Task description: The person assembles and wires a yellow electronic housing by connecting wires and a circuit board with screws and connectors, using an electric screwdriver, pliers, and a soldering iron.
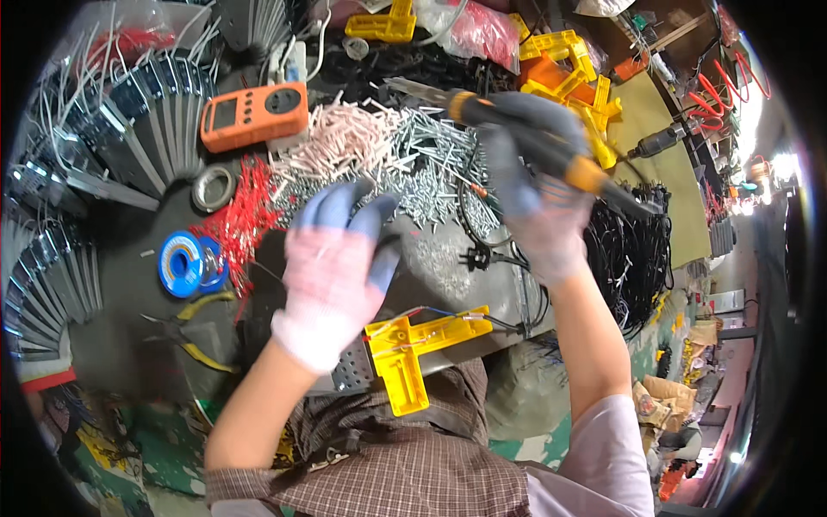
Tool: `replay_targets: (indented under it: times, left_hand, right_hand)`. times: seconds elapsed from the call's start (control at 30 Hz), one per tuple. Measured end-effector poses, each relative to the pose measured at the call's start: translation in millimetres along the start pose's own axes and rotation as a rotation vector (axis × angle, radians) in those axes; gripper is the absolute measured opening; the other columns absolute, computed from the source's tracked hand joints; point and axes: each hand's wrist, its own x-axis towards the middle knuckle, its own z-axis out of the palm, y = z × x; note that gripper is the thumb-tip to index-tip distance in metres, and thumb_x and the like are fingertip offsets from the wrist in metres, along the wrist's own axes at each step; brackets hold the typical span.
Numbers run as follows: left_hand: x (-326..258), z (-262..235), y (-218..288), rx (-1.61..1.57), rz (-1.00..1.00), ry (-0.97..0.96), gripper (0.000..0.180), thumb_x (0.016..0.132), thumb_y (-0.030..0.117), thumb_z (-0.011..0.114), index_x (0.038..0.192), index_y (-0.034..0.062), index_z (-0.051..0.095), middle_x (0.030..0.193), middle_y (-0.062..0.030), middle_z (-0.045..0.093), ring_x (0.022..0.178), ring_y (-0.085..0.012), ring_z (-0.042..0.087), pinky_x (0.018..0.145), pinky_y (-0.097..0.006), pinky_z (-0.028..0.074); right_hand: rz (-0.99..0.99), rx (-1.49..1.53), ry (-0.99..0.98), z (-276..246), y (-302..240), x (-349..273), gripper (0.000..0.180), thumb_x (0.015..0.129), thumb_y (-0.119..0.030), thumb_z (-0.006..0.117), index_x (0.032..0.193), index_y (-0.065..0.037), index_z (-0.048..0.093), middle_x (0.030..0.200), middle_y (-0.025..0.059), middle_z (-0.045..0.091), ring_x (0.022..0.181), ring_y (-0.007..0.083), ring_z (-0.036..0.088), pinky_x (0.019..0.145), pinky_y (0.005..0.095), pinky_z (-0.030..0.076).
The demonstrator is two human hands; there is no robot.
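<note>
My left hand, in a white glove with blue-grey fingers, is over the near edge of a pile of silver screws. Its fingers are apart and nothing shows in them. My right hand, gloved alike and smeared by motion, is closed round a long black-and-orange tool with a metal end; its exact kind is blurred. Below and between my hands, a yellow T-shaped plastic housing with thin wires lies at the table's near edge, next to a perforated metal plate.
Left are an orange meter, a tape roll, a blue spool, yellow-handled pliers and red sleeved pieces. Pale pink tubes adjoin the screws. Black cables hang right; yellow housings are stacked behind.
</note>
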Motion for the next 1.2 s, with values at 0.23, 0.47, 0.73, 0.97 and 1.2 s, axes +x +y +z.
replay_targets:
  times: [0.23,0.47,0.73,0.97,1.2]
  left_hand:
    - [-84,-52,8,-0.115,-0.198,0.107,0.025,0.079,0.015,0.066,0.103,0.0078,0.064,0.103,-0.0105,0.06,0.096,-0.0309,0.057,0.087,-0.042,0.046]
    - [-90,-47,17,-0.255,-0.114,-0.011,0.022,0.079,0.012,0.066,0.1,0.0079,0.065,0.101,-0.0098,0.061,0.094,-0.0307,0.058,0.086,-0.042,0.047]
    - [-86,-62,6,-0.335,-0.356,0.168,0.016,0.085,0.004,0.061,0.101,0.0037,0.063,0.105,-0.01,0.064,0.098,-0.0221,0.058,0.089,-0.032,0.044]
    - [-5,-28,44,-0.602,-0.219,-0.026,0.017,0.084,0.002,0.062,0.101,0.0014,0.064,0.1,-0.0091,0.063,0.094,-0.0198,0.059,0.087,-0.031,0.045]
    - [25,9,59,-0.354,0.018,-0.669,0.027,0.091,0.026,0.058,0.097,0.0009,0.065,0.087,-0.0144,0.064,0.082,-0.0275,0.063,0.074,-0.034,0.049]
  right_hand:
    - [-0.109,0.001,-0.107,75,73,21,0.033,0.07,-0.017,0.076,0.099,-0.013,0.06,0.087,0.0071,0.064,0.08,0.0275,0.063,0.069,0.0351,0.053]
    - [-0.017,-0.538,-0.469,51,64,1,0.041,0.076,-0.014,0.065,0.116,-0.01,0.055,0.097,0.0118,0.063,0.093,0.0337,0.059,0.08,0.043,0.048]
    - [0.433,-0.074,-0.609,-83,-8,-122,0.025,0.082,-0.022,0.064,0.099,-0.004,0.064,0.098,0.0146,0.063,0.092,0.0324,0.06,0.083,0.0404,0.047]
    - [0.13,-0.353,-0.595,-78,-16,-151,0.037,0.067,-0.017,0.066,0.102,-0.007,0.065,0.099,0.0086,0.063,0.096,0.0261,0.059,0.086,0.0414,0.046]
    - [0.046,-0.325,-0.352,-82,-15,-150,0.023,0.066,-0.016,0.065,0.089,-0.012,0.065,0.089,0.0034,0.064,0.084,0.0223,0.061,0.084,0.0422,0.047]
